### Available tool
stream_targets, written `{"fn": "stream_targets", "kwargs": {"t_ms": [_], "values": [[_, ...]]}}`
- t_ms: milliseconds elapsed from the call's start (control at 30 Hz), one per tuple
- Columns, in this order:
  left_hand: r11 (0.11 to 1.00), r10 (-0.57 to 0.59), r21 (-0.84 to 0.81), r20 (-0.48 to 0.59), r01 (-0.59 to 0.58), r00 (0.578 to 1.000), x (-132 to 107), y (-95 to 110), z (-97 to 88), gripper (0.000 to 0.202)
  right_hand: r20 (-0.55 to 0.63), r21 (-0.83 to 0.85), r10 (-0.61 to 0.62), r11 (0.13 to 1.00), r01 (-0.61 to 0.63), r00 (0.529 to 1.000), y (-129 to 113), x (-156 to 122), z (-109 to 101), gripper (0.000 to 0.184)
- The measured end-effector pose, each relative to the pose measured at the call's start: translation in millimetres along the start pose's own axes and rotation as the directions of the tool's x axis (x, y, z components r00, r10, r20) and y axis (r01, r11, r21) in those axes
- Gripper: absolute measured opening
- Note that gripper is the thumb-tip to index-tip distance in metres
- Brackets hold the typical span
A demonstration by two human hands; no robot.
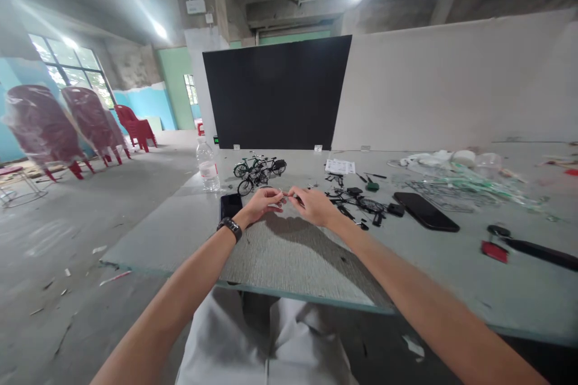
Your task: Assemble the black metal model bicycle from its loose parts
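Concrete-walled workshop space is being lit by glaring ceiling lamps, and a long grey-green board table (298, 296) is being worked at from its near edge. In the head view, the left hand (264, 204) and the right hand (311, 204) are being held close together above the table, with their fingertips drawn in and almost meeting. A tiny silvery metal piece (283, 198) appears to be pinched between them at the centre, but which fingers bear it cannot be told, as it is being largely hidden by them. Such a small piece is best being kept low, with the wrists steadied and the pressure kept light. At about 11 o'clock from the hands, small dark-green and black model bicycles (256, 172) are being stood together. At about 3 o'clock, loose black model parts (356, 203) are being left beside a flat black smartphone (425, 212). Clear plastic sprues (456, 187) at about 2 o'clock are being blurred by distance, so their pieces cannot be made out.
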State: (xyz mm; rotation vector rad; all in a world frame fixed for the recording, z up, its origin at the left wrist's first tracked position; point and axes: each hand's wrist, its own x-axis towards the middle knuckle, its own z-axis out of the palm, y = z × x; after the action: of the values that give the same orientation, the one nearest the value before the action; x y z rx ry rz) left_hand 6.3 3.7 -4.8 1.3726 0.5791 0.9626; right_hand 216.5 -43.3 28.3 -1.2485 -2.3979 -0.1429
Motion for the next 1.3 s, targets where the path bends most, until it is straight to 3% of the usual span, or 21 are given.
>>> {"fn": "stream_targets", "kwargs": {"t_ms": [200,367,567,633,733,833,933,1000,1067,1167,1233,1300], "values": [[0.999,0.008,0.042,0.046,-0.010,0.999,-1.3,-0.2,0.0,0.047,-0.029,0.068,-0.004,0.998,0.006,1.000,0.1,-6.5,-3.0,0.035],[0.999,0.022,0.044,0.051,-0.024,0.998,-2.2,0.5,1.2,0.047,-0.087,-0.007,-0.004,1.000,0.003,0.996,-0.3,-11.8,-2.9,0.034],[0.992,0.092,0.080,0.092,-0.099,0.991,-3.0,-0.2,6.0,0.044,0.031,-0.162,-0.097,0.982,0.101,0.995,-0.8,-17.5,-5.8,0.028],[0.985,0.134,0.099,0.102,-0.144,0.986,-2.2,-0.1,7.3,0.043,0.043,-0.068,-0.080,0.994,0.083,0.996,-3.8,-19.5,-8.4,0.026],[0.969,0.188,0.142,0.100,-0.201,0.977,0.4,0.7,8.4,0.041,0.017,0.203,0.010,0.979,-0.014,1.000,-10.5,-21.0,-13.1,0.025],[0.946,0.221,0.225,0.088,-0.235,0.971,3.3,1.2,8.5,0.041,0.031,0.485,0.120,0.866,-0.120,0.992,-14.4,-19.8,-16.2,0.024],[0.924,0.252,0.269,0.107,-0.272,0.962,5.1,0.5,8.3,0.040,0.214,0.732,0.210,0.612,-0.299,0.954,-11.2,-17.3,-16.2,0.031],[0.917,0.264,0.276,0.114,-0.286,0.958,5.7,0.1,8.2,0.039,0.327,0.801,0.223,0.450,-0.394,0.918,-5.6,-16.0,-14.8,0.036],[0.911,0.259,0.297,0.127,-0.286,0.957,5.9,0.6,8.3,0.038,0.378,0.817,0.208,0.383,-0.431,0.902,0.8,-15.1,-13.0,0.038],[0.898,0.240,0.341,0.147,-0.277,0.960,5.7,2.8,9.4,0.038,0.390,0.800,0.184,0.418,-0.431,0.902,8.4,-13.7,-10.4,0.039],[0.901,0.233,0.344,0.130,-0.265,0.964,5.0,4.7,10.7,0.039,0.334,0.755,0.198,0.528,-0.388,0.921,11.5,-12.6,-9.3,0.037],[0.919,0.221,0.311,0.106,-0.244,0.969,4.0,6.3,11.8,0.040,0.207,0.659,0.208,0.693,-0.293,0.956,14.0,-11.6,-8.8,0.036]]}}
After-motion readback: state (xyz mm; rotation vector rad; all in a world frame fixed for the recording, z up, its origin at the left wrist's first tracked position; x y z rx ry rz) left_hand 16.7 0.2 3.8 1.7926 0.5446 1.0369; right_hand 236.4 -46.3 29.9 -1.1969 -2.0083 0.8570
